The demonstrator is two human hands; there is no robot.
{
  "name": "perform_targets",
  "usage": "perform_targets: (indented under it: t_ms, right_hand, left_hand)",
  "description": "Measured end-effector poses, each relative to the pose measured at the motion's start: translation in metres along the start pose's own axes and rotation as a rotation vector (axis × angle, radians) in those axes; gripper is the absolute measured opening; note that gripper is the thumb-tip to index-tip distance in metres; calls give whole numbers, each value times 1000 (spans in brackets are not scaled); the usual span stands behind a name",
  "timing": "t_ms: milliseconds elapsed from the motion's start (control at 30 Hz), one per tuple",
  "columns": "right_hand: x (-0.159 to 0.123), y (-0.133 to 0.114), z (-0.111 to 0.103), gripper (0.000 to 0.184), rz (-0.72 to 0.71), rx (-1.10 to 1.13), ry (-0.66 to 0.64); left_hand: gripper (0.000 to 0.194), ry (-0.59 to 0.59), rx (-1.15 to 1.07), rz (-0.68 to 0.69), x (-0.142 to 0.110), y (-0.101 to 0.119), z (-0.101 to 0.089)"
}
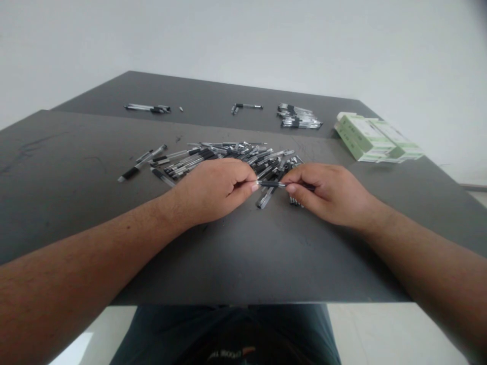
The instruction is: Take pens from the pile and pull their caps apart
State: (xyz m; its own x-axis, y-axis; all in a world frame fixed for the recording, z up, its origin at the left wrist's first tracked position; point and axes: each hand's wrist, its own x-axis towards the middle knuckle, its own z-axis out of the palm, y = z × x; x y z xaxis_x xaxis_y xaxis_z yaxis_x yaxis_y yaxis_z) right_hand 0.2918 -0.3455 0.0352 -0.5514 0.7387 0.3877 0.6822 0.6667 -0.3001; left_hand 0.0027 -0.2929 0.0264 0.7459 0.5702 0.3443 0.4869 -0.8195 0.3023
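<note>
Between my two hands a pen with a black grip point(271, 184) is held level, just above the near side of a heap of pens. My left hand point(218, 190) pinches its left end between thumb and forefinger. On the other end my right hand point(329, 191) is closed in a similar pinch, and its fingers cover that part. The heap of clear and black pens point(228, 152) lies behind both hands, partly hidden by them. A loose pen point(264, 198) sticks out toward me below the held one.
Several pens point(142, 162) lie left of the heap. Farther back are a small pen group point(148, 108), a tiny piece point(181, 109), a few pen parts point(247, 106) and a pen stack point(299, 116). Green-white boxes point(375, 137) stand at right. The grey table's front edge point(247, 303) is near my lap.
</note>
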Motion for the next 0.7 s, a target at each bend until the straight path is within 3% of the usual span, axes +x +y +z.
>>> perform_targets:
  t_ms: [267,700]
  right_hand:
    - [0,3,3,15,24,11,-24]
    - [-1,6,5,17,32,28,45]
  left_hand:
    - [33,1,-3,-2,0,0,1]
    - [34,17,-2,-9,2,0,-1]
